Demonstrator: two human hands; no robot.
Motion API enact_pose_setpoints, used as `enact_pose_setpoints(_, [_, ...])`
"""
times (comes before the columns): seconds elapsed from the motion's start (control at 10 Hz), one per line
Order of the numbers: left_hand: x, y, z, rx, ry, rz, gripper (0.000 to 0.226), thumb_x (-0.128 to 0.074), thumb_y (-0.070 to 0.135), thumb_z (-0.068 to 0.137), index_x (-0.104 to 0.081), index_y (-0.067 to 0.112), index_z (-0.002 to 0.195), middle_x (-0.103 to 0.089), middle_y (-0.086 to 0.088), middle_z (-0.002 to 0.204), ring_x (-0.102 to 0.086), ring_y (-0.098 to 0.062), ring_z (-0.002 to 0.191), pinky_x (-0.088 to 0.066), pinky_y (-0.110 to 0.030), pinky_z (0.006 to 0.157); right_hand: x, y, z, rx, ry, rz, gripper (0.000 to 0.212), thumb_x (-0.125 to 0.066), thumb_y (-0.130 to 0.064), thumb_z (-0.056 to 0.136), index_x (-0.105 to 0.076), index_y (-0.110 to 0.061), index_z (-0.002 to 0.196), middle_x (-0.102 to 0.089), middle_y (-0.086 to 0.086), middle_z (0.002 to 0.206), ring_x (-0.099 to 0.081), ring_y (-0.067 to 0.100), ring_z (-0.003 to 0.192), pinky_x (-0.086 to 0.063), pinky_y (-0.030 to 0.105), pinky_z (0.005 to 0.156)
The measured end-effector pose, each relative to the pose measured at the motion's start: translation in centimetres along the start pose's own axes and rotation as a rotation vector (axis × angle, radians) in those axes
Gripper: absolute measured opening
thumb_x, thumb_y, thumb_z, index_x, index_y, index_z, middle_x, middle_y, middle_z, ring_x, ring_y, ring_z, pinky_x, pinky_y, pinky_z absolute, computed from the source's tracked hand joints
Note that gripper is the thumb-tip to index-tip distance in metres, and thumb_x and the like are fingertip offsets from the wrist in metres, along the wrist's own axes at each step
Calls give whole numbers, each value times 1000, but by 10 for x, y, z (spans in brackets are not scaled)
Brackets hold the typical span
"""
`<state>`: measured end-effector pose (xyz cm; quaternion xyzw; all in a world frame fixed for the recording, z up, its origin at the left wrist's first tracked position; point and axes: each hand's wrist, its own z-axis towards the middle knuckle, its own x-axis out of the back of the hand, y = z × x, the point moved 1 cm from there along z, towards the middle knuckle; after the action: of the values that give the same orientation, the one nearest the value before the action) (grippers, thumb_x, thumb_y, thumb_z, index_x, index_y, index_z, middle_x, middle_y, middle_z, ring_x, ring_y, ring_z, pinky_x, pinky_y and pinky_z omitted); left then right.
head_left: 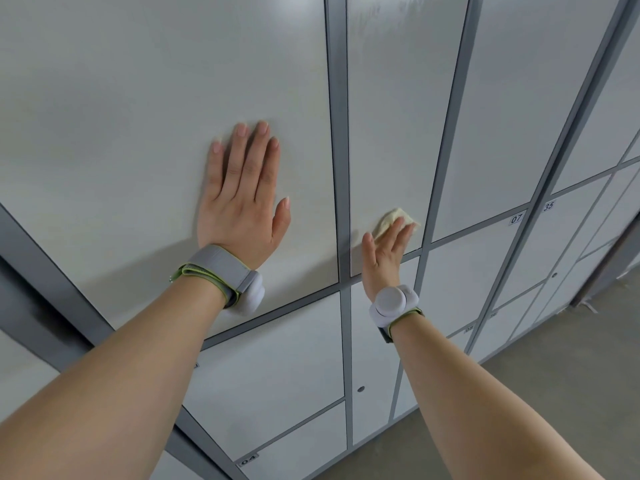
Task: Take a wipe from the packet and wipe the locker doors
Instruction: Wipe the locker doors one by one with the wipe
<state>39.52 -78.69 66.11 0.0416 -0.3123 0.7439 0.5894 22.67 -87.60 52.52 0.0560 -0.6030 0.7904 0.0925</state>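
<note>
A wall of white locker doors with grey frames fills the view. My left hand [242, 199] lies flat with straight fingers on a tall white door [138, 133]. My right hand [386, 251] presses a crumpled pale yellow wipe [389, 220] with straight fingers against the lower part of the neighbouring narrow tall door [391, 116]. Faint streaks show near the top of that door. The wipe packet is not in view.
Smaller numbered doors sit below and to the right, with labels 07 [516, 218], 35 [548, 206] and 04 [248, 460]. Small round locks [360, 389] mark some doors. A grey concrete floor [519, 393] runs along the lockers at lower right.
</note>
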Motion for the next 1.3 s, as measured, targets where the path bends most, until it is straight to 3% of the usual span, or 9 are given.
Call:
enact_pose_setpoints(0.2, [0, 0, 1, 2, 6, 2, 62, -39, 27, 91, -29, -5, 143, -27, -22, 151, -16, -36, 139, 1, -46, 116, 6, 24, -2, -275, -42, 48, 80, -33, -50, 97, 17, -14, 148, 28, 7, 154, 19, 18, 144, 7, 35, 117])
enact_pose_setpoints(0.4, [0, 0, 1, 6, 5, 1, 62, -39, 27, 91, -30, -5, 143, -28, -22, 151, -14, -35, 139, 2, -45, 116, 20, -19, 30, 68, 87, 4, 83, -29, -59, 92, 9, -15, 150, 25, 7, 155, 21, 15, 143, 8, 34, 118])
enact_pose_setpoints(0.5, [0, 1, 1, 9, 0, 5, 63, -40, 27, 90, -29, -5, 143, -27, -21, 151, -15, -35, 139, 2, -45, 116, 20, -9, 34, 105, 97, -33, 86, -27, -63, 87, 9, -16, 150, 23, 6, 155, 19, 16, 144, 8, 31, 117])
enact_pose_setpoints(0.6, [0, 1, 1, 11, 4, 14, 63, -41, 27, 90, -30, -5, 143, -28, -21, 151, -15, -35, 139, 1, -45, 116, 16, 22, 25, -95, 68, -1, 78, -35, -50, 97, 13, -19, 149, 25, 6, 155, 15, 19, 145, 3, 38, 118])
enact_pose_setpoints(0.7, [-1, 1, 1, 12, 8, 15, 63, -41, 27, 90, -30, -5, 143, -28, -21, 150, -15, -35, 139, 1, -45, 116, 19, 37, 19, -306, 24, 35, 78, -31, -53, 96, 15, -18, 149, 24, 6, 155, 11, 21, 146, 3, 38, 118])
enact_pose_setpoints(0.8, [-1, 0, 1, 16, 10, 16, 62, -40, 27, 90, -30, -5, 143, -28, -21, 150, -15, -35, 139, 2, -45, 117, 25, 16, 31, -248, 49, 80, 77, -29, -52, 98, 14, -15, 149, 25, 6, 155, 14, 19, 145, 4, 41, 118])
enact_pose_setpoints(1.0, [-1, 2, 1, 17, 9, 5, 61, -39, 26, 90, -31, -5, 142, -29, -22, 150, -15, -35, 139, 1, -45, 116, 34, -13, 47, 56, 119, 40, 67, -28, -43, 101, 9, -17, 150, 25, 2, 155, 18, 15, 144, 7, 30, 116])
enact_pose_setpoints(1.2, [-1, 1, 1, 25, 1, 23, 62, -39, 26, 90, -30, -5, 143, -28, -21, 150, -14, -35, 139, 0, -46, 116, 34, 25, 23, -342, 60, 134, 73, -28, -50, 99, 12, -17, 150, 23, 6, 156, 15, 15, 144, 9, 35, 115])
enact_pose_setpoints(1.3, [-2, 2, 1, 23, 2, 26, 62, -40, 25, 90, -29, -5, 143, -28, -21, 150, -14, -35, 139, 0, -47, 117, 36, 15, 31, -410, 77, 147, 76, -28, -54, 97, 10, -13, 150, 20, 10, 156, 10, 19, 146, 8, 37, 116])
